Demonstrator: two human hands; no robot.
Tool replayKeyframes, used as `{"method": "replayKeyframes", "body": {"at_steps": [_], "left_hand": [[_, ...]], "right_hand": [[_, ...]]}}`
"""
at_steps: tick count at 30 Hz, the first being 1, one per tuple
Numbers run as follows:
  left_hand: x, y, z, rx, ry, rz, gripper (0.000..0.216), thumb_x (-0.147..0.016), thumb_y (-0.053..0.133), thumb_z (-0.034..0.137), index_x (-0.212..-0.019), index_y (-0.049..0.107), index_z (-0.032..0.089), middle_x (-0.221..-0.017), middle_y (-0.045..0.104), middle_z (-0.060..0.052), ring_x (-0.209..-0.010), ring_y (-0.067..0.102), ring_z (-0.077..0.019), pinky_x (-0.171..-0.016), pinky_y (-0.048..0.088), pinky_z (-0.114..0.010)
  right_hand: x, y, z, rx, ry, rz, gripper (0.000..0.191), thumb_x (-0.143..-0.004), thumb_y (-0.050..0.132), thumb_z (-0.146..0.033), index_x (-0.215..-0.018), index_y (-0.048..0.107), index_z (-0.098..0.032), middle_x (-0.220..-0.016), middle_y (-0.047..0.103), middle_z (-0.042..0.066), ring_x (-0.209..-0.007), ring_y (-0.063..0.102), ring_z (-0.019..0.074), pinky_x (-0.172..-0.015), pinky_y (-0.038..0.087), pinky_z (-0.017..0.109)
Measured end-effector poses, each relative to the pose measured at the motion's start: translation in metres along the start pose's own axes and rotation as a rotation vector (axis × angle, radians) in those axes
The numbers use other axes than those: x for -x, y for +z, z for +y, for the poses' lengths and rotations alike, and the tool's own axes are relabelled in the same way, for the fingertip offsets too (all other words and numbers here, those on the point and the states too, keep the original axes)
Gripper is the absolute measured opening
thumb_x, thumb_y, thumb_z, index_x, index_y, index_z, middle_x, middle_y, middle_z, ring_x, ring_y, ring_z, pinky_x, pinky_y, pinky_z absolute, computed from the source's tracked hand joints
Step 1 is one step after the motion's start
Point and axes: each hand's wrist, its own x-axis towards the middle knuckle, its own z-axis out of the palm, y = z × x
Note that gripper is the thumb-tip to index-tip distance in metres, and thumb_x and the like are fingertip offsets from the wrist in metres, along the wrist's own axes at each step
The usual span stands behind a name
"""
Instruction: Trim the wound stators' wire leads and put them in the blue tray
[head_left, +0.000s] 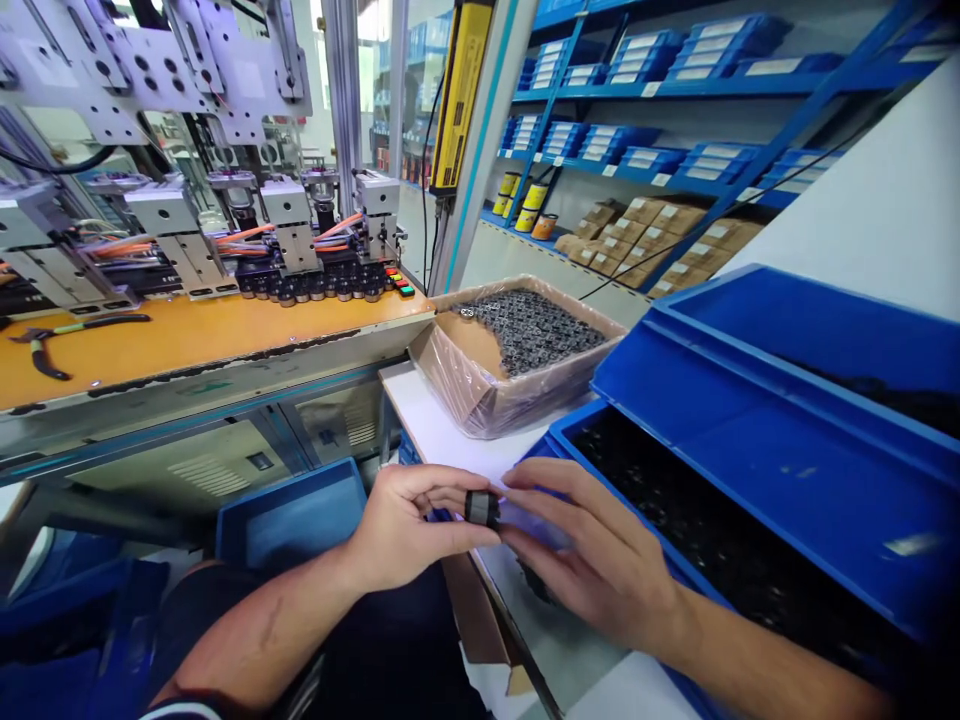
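Note:
My left hand and my right hand meet at the near edge of a white table. Between their fingertips sits a small black ring-shaped part. The left thumb and fingers pinch it from the left, and the right hand's fingers touch it from the right, with further small dark parts showing under the right palm. Just right of the hands stands a blue bin filled with black parts. Behind them is a plastic-lined cardboard box heaped with similar dark rings.
An orange-topped machine bench with pneumatic fixtures and a row of black parts stands to the left, with pliers lying on it. A lower blue tray sits by my knees. Blue shelving with bins and cartons fills the back right.

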Motion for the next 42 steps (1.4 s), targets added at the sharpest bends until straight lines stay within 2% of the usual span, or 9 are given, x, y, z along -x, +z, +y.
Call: {"method": "replayKeyframes", "body": {"at_steps": [11, 16, 20, 25, 28, 30, 36, 38, 42], "left_hand": [[0.005, -0.001, 0.004, 0.053, -0.1, -0.002, 0.045, -0.051, 0.092, 0.016, -0.093, 0.077, 0.013, -0.087, 0.08, -0.008, -0.078, 0.076, -0.0207, -0.077, 0.063, -0.031], [0.011, 0.014, -0.002, 0.146, -0.069, 0.037, 0.041, -0.053, 0.091, 0.015, -0.09, 0.075, 0.014, -0.089, 0.08, -0.008, -0.082, 0.076, -0.0206, -0.077, 0.062, -0.031], [0.014, 0.019, 0.0, 0.071, 0.112, 0.042, 0.045, -0.057, 0.09, 0.015, -0.099, 0.073, 0.017, -0.099, 0.078, -0.009, -0.09, 0.075, -0.0205, -0.082, 0.06, -0.029], [0.007, 0.003, 0.018, -0.557, 0.561, -0.054, 0.034, -0.062, 0.087, 0.016, -0.095, 0.077, 0.016, -0.088, 0.078, -0.011, -0.078, 0.074, -0.0178, -0.074, 0.06, -0.024], [0.005, -0.001, 0.018, -0.617, 0.651, -0.05, 0.03, -0.065, 0.086, 0.02, -0.093, 0.078, 0.015, -0.081, 0.077, -0.01, -0.071, 0.073, -0.0171, -0.067, 0.059, -0.024], [0.006, 0.0, 0.012, -0.5, 0.57, -0.012, 0.03, -0.065, 0.086, 0.021, -0.093, 0.078, 0.016, -0.082, 0.077, -0.009, -0.071, 0.071, -0.0161, -0.067, 0.058, -0.024], [0.005, 0.011, -0.012, 0.283, -0.019, -0.097, 0.044, -0.065, 0.087, 0.028, -0.106, 0.074, 0.019, -0.092, 0.074, -0.007, -0.081, 0.069, -0.0143, -0.072, 0.054, -0.022], [0.003, 0.015, -0.016, 0.405, -0.074, -0.123, 0.043, -0.063, 0.088, 0.025, -0.103, 0.073, 0.021, -0.09, 0.073, -0.003, -0.079, 0.067, -0.0108, -0.071, 0.052, -0.019], [0.0, 0.011, -0.018, 0.436, -0.056, -0.193, 0.03, -0.08, 0.075, 0.034, -0.109, 0.07, 0.026, -0.088, 0.072, -0.002, -0.075, 0.065, -0.0075, -0.072, 0.05, -0.018]], "right_hand": [[0.002, 0.004, -0.001, 0.082, -0.131, 0.029, 0.022, -0.085, 0.064, -0.007, -0.108, 0.065, -0.011, -0.091, 0.066, 0.01, -0.086, 0.065, 0.0201, -0.071, 0.06, 0.034], [0.003, 0.0, -0.003, 0.153, -0.19, 0.001, 0.024, -0.084, 0.068, -0.01, -0.107, 0.064, -0.006, -0.086, 0.065, 0.011, -0.083, 0.064, 0.0217, -0.067, 0.059, 0.035], [0.006, 0.0, -0.007, 0.185, -0.215, 0.032, 0.027, -0.086, 0.062, -0.009, -0.112, 0.061, -0.006, -0.095, 0.066, 0.014, -0.092, 0.065, 0.0245, -0.071, 0.061, 0.038], [0.007, 0.002, -0.014, -0.003, -0.023, 0.027, 0.03, -0.084, 0.057, 0.002, -0.112, 0.061, -0.008, -0.1, 0.065, 0.013, -0.096, 0.064, 0.0209, -0.078, 0.061, 0.034], [0.005, 0.0, -0.017, -0.048, 0.014, -0.026, 0.031, -0.086, 0.054, 0.001, -0.114, 0.06, -0.012, -0.099, 0.066, 0.011, -0.094, 0.065, 0.0186, -0.077, 0.061, 0.031], [0.004, -0.001, -0.016, -0.056, 0.022, -0.031, 0.031, -0.087, 0.056, -0.001, -0.115, 0.059, -0.012, -0.099, 0.065, 0.011, -0.094, 0.064, 0.0184, -0.077, 0.06, 0.031], [0.004, 0.004, -0.012, -0.02, 0.006, 0.028, 0.027, -0.085, 0.062, -0.003, -0.112, 0.059, -0.008, -0.105, 0.059, 0.014, -0.101, 0.059, 0.0219, -0.082, 0.057, 0.036], [0.005, 0.005, -0.01, -0.021, 0.009, 0.014, 0.029, -0.085, 0.062, -0.003, -0.113, 0.058, -0.009, -0.105, 0.059, 0.014, -0.101, 0.059, 0.0222, -0.083, 0.057, 0.036], [0.005, 0.003, -0.008, -0.064, 0.04, 0.012, 0.033, -0.088, 0.06, -0.005, -0.12, 0.056, -0.012, -0.105, 0.06, 0.012, -0.101, 0.06, 0.0216, -0.082, 0.059, 0.035]]}}
